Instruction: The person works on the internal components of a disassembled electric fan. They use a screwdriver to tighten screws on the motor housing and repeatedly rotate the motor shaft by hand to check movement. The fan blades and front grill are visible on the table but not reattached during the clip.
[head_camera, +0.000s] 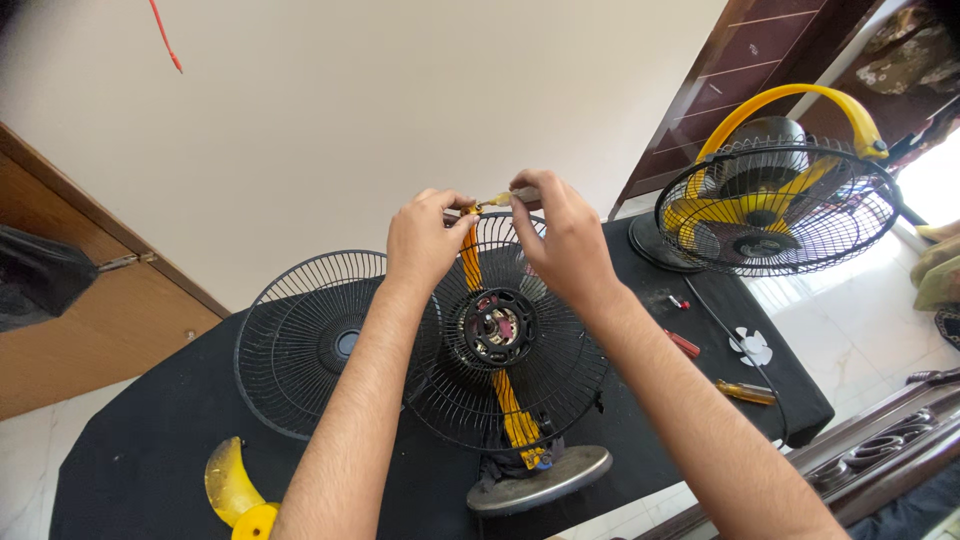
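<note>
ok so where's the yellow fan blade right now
Head view, bottom left: the yellow fan blade lies on the black cloth, below the loose grille.

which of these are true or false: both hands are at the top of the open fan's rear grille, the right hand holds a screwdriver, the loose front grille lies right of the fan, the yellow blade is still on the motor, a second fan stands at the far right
1. Both hands are at the top rim of the open fan's rear grille. True: the left hand and right hand meet there.
2. The right hand holds a screwdriver. True: its tip points at the yellow clip by the left hand.
3. The loose front grille lies right of the fan. False: it leans on its left.
4. The yellow blade is on the motor. False: it lies on the black cloth at lower left.
5. A second fan stands at the far right. True: it is assembled.
</note>
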